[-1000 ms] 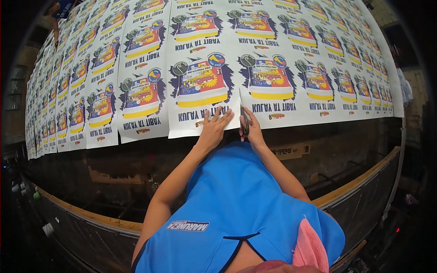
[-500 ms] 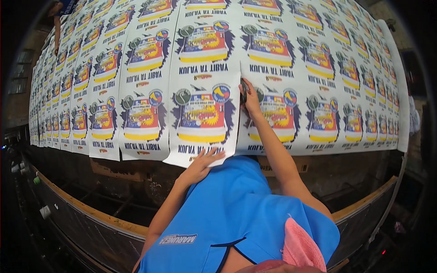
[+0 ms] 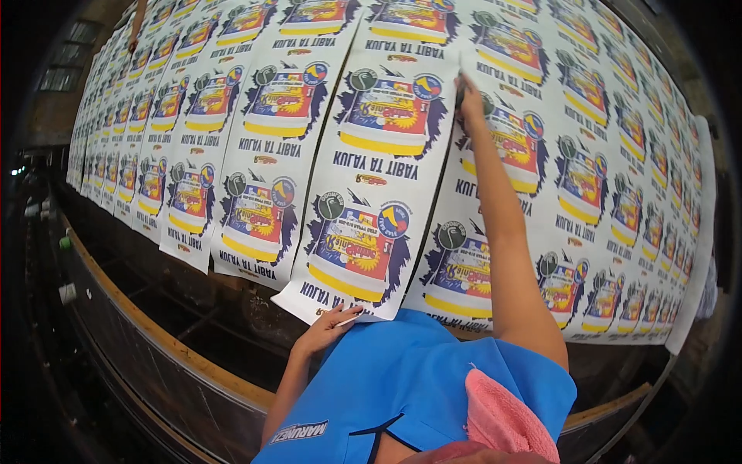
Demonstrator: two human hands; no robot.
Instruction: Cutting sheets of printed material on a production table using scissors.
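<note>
A large white printed sheet (image 3: 510, 100) with rows of colourful repeated pictures covers the table. Long slits divide its left part into strips. My right hand (image 3: 470, 108) is stretched far over the sheet, closed around dark-handled scissors (image 3: 461, 91), at the far end of the slit beside the nearest strip (image 3: 363, 255). The scissors are small in view and partly covered by my fingers. At the near end of that strip, my left hand (image 3: 328, 329) grips its lower edge, which curls up a little near my waist.
Several cut strips (image 3: 189, 201) lie side by side on the left, their ends hanging over the table's near edge. Another person's arm (image 3: 137, 31) reaches in at the far left. A wooden-edged rail (image 3: 185, 352) runs below the table. A pink towel (image 3: 506, 414) hangs on my shoulder.
My right hand has moved farther away with the scissors, and the slit behind it has lengthened. My left hand has gone from lying flat on the strip to gripping its edge. The view has shifted.
</note>
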